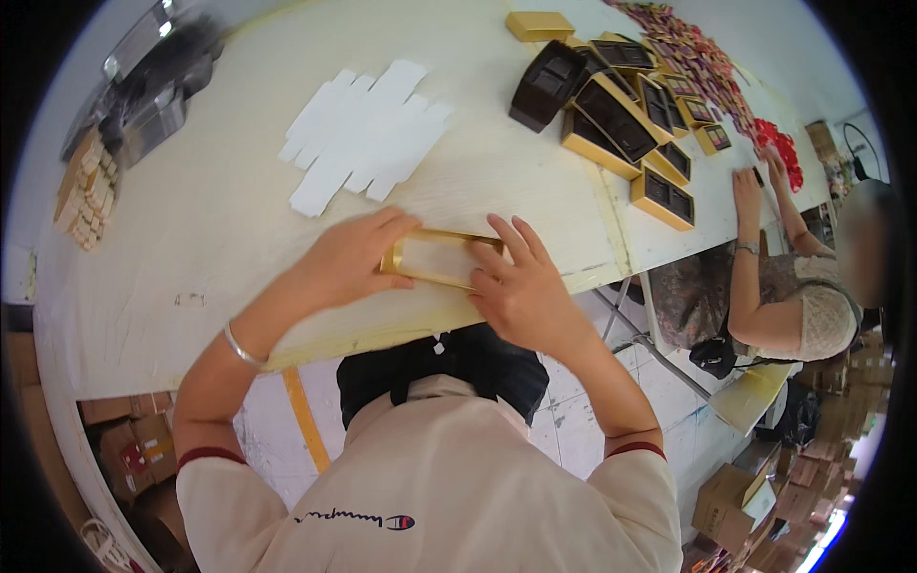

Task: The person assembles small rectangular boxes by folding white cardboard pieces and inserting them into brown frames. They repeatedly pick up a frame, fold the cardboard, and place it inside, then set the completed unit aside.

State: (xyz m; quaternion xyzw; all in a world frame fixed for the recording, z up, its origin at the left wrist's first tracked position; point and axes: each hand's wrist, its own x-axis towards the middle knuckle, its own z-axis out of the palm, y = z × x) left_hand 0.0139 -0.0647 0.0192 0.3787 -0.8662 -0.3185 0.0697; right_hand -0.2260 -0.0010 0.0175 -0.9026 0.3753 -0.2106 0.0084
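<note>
A shallow gold box [435, 277] with a pale inside lies near the front edge of the table, between my two hands. My left hand [358, 256] grips its left end, thumb on the near side and fingers on the far side. At the right end, my right hand [523, 286] holds the box, with some fingers bent over its rim and two raised. Beyond the box lies a spread of flat white card pieces [368, 129], overlapping one another.
Gold boxes [662, 199] with dark trays [549, 84] are heaped at the far right. Small colourful packets [688, 62] and red pieces [778, 153] lie beyond. Clear plastic trays [158, 124] and small cream blocks [91, 196] sit at left. A co-worker [778, 306] sits at right.
</note>
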